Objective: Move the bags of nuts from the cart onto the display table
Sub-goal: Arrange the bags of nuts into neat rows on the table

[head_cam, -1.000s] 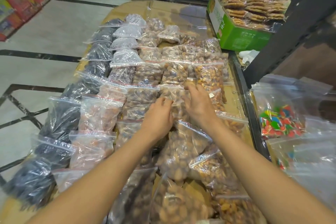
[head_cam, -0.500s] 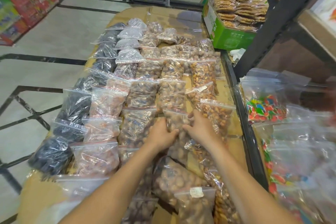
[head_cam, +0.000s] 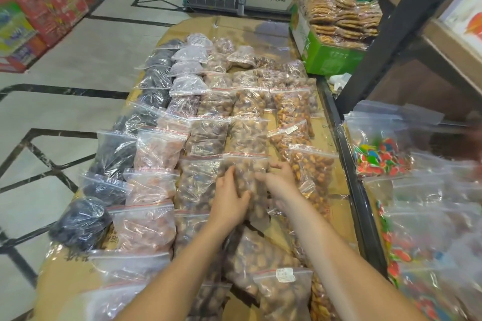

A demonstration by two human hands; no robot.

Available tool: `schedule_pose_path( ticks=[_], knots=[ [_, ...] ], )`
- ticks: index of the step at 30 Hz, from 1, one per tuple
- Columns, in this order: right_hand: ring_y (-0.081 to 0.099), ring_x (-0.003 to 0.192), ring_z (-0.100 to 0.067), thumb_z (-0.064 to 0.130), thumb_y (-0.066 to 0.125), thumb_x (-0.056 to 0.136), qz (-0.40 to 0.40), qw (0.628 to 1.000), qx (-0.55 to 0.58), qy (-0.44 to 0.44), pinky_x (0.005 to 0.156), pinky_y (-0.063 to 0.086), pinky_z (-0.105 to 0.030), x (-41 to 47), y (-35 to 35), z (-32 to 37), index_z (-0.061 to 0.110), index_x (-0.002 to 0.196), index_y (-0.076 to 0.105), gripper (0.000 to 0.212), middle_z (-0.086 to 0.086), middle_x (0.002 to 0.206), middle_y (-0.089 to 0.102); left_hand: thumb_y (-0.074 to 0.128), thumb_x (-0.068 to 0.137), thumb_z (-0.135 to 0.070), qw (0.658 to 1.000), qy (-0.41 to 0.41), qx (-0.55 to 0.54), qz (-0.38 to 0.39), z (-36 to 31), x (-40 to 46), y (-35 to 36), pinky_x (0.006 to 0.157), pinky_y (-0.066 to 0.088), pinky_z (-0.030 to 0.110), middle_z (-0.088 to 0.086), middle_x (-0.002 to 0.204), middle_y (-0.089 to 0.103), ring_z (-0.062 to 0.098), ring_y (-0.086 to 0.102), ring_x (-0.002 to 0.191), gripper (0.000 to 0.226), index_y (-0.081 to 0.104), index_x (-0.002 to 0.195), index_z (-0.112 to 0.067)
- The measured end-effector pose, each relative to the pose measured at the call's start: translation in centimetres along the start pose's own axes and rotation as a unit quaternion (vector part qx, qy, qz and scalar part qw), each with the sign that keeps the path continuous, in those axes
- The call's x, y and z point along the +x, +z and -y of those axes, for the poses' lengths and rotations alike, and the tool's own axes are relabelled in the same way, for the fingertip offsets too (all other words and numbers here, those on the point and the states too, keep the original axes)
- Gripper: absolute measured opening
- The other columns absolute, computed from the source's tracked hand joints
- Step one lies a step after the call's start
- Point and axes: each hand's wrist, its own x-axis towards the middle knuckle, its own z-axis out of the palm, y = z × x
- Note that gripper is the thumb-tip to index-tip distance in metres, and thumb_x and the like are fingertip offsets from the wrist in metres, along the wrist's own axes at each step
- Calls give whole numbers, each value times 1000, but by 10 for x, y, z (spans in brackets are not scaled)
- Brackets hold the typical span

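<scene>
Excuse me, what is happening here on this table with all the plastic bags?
A person is arranging clear zip bags of nuts in rows on a cardboard-covered display table. Both hands are on one bag of brown nuts in the middle row: the left hand grips its left edge, the right hand its right edge. Many bags already lie in neat columns, dark ones at the left. More bags wait unsorted near the person.

Clear zip bags of nuts (head_cam: 249, 135) lying flat in overlapping rows, red-striped seals pointing away, covering cardboard-lined display table (head_cam: 331, 190); brown contents showing through.
</scene>
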Motion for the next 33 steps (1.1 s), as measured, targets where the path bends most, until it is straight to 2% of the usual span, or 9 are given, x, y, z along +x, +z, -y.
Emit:
schedule_pose_path(
  ticks=[2,4,10,15,18,21,25,29,33],
  knots=[
    [59,73,-11,3,70,93,15,999,-27,14,58,54,-33,0,-2,-1,16,113,48,32,2,91,59,64,95,-28,999,40,-1,-13,3,-4,0,110,35,33,6,157,30,20,41,138,71,29,156,-19],
    [64,75,-15,6,71,94,20,998,-52,12,71,60,-41,2,0,-3,16,107,55,23,-2,94,66,61,97,-24,998,55,13,-6,3,-7,0,106,36,31,4,162,18,14,42,134,65,32,155,-22],
    [62,108,-25,29,71,94,-36,970,-230,-74,97,55,-46,-4,7,-15,11,134,53,47,-4,118,61,52,100,-25,986,58,147,56,5,-3,-4,115,36,52,11,168,-2,34,21,152,67,21,159,-24],
    [60,97,-24,37,64,99,-69,951,-285,-99,82,52,-39,-8,3,-28,12,126,50,39,-6,113,63,44,103,-29,967,118,226,26,8,-16,-6,107,44,57,12,166,12,44,33,140,52,33,154,-25],
    [63,101,-31,33,55,104,-68,923,-340,-169,80,48,-38,-17,9,-39,9,131,44,38,-15,118,65,42,103,-32,955,158,249,34,18,-14,-8,95,51,55,11,158,26,45,48,124,39,47,140,-19],
    [62,113,-41,31,55,103,-13,888,-397,-233,95,52,-49,-25,10,-56,16,140,39,43,-19,129,57,46,100,-26,953,167,247,59,20,-8,-9,99,48,53,15,158,27,46,49,125,37,52,134,-12],
    [59,119,-37,33,55,103,-6,880,-420,-223,99,50,-46,-25,6,-58,20,145,43,46,-16,128,60,47,99,-12,950,169,250,82,25,-18,-6,116,34,50,18,167,11,44,29,145,53,39,151,-15],
    [40,144,-38,28,47,107,42,850,-474,-225,119,35,-46,-32,4,-60,12,160,29,58,-19,159,37,42,101,-13,945,135,267,129,22,-20,-9,124,22,47,16,168,-11,41,9,154,65,16,161,-17],
    [52,128,-33,13,49,103,17,852,-432,-295,106,45,-38,-63,-9,-76,15,153,43,50,-15,143,46,48,94,-7,964,164,201,61,18,-52,-9,118,32,50,24,166,11,43,20,150,57,42,150,-13]
  ],
)
